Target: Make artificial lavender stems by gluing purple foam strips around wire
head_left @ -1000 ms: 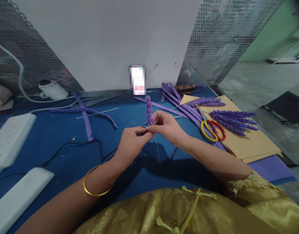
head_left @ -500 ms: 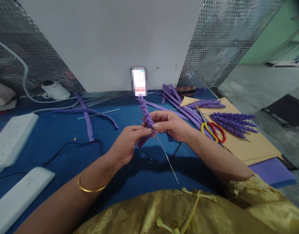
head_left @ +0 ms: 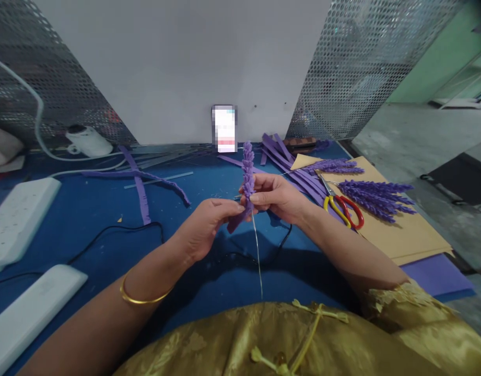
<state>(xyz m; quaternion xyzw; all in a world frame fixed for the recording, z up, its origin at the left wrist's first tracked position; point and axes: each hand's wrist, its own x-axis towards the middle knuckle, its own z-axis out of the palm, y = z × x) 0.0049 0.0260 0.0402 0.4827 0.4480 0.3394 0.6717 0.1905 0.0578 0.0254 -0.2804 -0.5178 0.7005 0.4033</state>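
Note:
A purple lavender sprig (head_left: 248, 167) made of fringed strip stands nearly upright in front of me, pinched near its lower end by my right hand (head_left: 281, 199). Its bare wire stem (head_left: 257, 245) runs down toward my lap. My left hand (head_left: 209, 224) pinches the loose purple strip (head_left: 237, 221), whose tail hangs below the fingers just left of the stem. The fingertips of both hands are close together, so the spot where strip meets wire is partly hidden.
Scissors (head_left: 344, 209) with red and yellow handles and finished lavender sprigs (head_left: 375, 197) lie on brown paper (head_left: 412, 237) at right. Behind are loose purple strips (head_left: 291, 169) and a phone (head_left: 224, 129). White power strips (head_left: 21, 222) and a black cable (head_left: 118, 227) occupy the left.
The sprig has turned from leaning left to nearly upright, and its wire end has swung left. My right hand has shifted slightly right; the left still pinches the strip.

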